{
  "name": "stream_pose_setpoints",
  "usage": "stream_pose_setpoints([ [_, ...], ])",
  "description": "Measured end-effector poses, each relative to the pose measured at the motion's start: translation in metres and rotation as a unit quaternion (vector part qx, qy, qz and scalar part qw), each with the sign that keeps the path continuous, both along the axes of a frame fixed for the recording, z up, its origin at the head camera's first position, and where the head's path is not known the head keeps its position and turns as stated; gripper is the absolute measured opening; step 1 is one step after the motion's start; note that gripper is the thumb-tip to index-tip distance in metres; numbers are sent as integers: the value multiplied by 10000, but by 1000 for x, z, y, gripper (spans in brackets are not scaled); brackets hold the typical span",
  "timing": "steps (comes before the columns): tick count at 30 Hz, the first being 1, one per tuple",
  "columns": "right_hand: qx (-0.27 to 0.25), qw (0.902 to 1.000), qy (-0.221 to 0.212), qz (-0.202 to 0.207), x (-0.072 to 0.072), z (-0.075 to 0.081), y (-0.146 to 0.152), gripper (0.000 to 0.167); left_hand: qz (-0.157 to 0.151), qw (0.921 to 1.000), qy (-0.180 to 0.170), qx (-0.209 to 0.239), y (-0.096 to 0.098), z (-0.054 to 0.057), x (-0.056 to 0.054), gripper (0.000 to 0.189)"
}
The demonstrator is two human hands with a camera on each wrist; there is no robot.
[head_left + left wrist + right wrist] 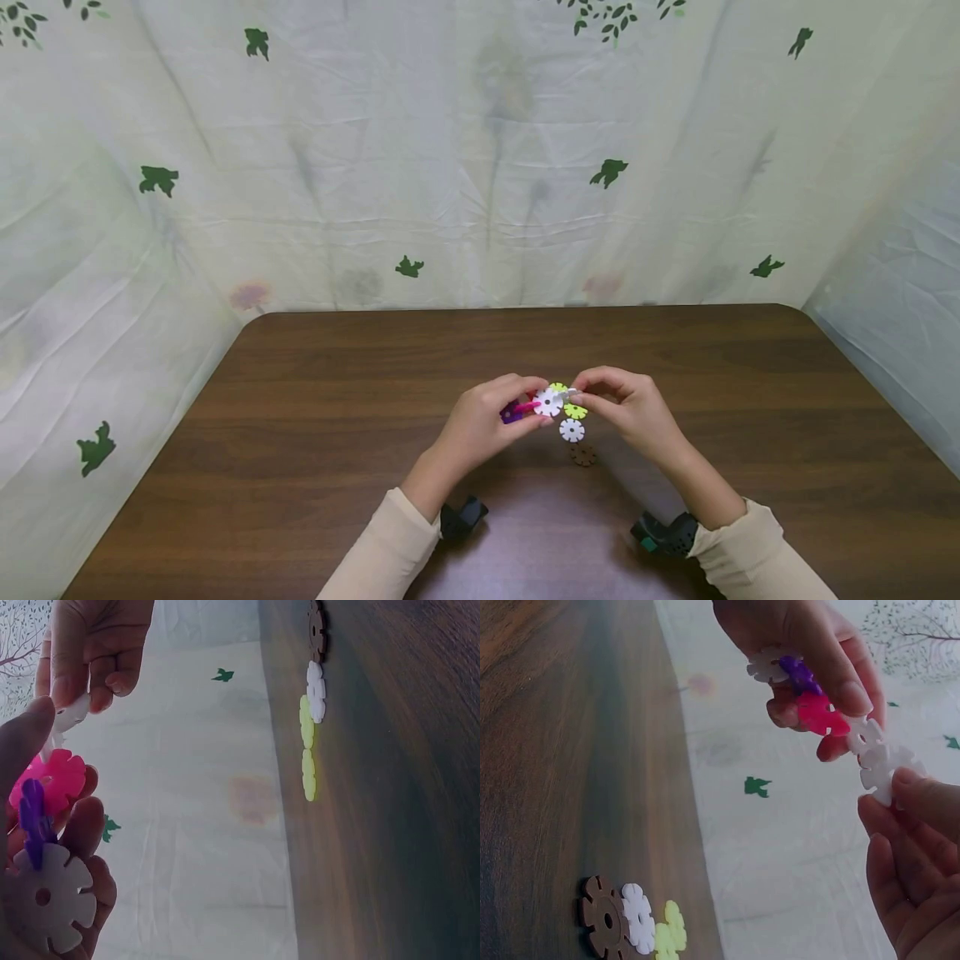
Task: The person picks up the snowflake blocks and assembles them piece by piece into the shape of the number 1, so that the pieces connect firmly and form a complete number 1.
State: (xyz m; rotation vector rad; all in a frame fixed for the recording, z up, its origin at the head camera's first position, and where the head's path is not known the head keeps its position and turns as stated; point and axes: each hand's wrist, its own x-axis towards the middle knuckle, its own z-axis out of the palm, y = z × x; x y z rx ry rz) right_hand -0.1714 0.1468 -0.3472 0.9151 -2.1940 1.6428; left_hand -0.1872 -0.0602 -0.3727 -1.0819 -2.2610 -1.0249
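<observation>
My left hand [472, 421] holds a short chain of notched plastic snowflake discs. In the right wrist view the chain runs from a white disc [765, 666] through a purple disc [801, 676] and a pink disc [821, 714] to another white disc [865, 736]. Thumb and fingers of my right hand [633, 408] pinch a further white disc [880, 771] against the chain's end. Whether its slot is fully engaged, I cannot tell. Both hands are raised above the table, close together. The left fingers partly cover the chain.
On the brown wooden table [360, 433] lies a row of loose discs: a brown disc [582, 455], a white disc [572, 430] and two yellow-green ones, the nearer yellow-green disc [576, 412] just below the hands. A pale curtain [450, 167] with leaf prints hangs behind the table.
</observation>
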Motion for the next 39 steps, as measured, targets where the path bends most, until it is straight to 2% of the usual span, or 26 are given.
stream_pose_setpoints([
  [6,23,9993,-338,-127,0,-2,1,16,-21,10000,19,16,-1,0,-1,36],
  [13,-294,9961,-837,-14,-10,-19,4,16,-86,9999,-94,108,-2,0,-1,34],
  [21,-526,9903,-1289,37,-9,-26,-1,18,-155,9998,-50,127,-1,1,0,37],
  [33,-763,9812,-1771,1,-5,-29,-9,21,-191,9998,68,12,2,0,3,42],
  [39,-805,9799,-1822,114,-5,-30,-11,22,-60,9999,97,-29,2,0,3,37],
])
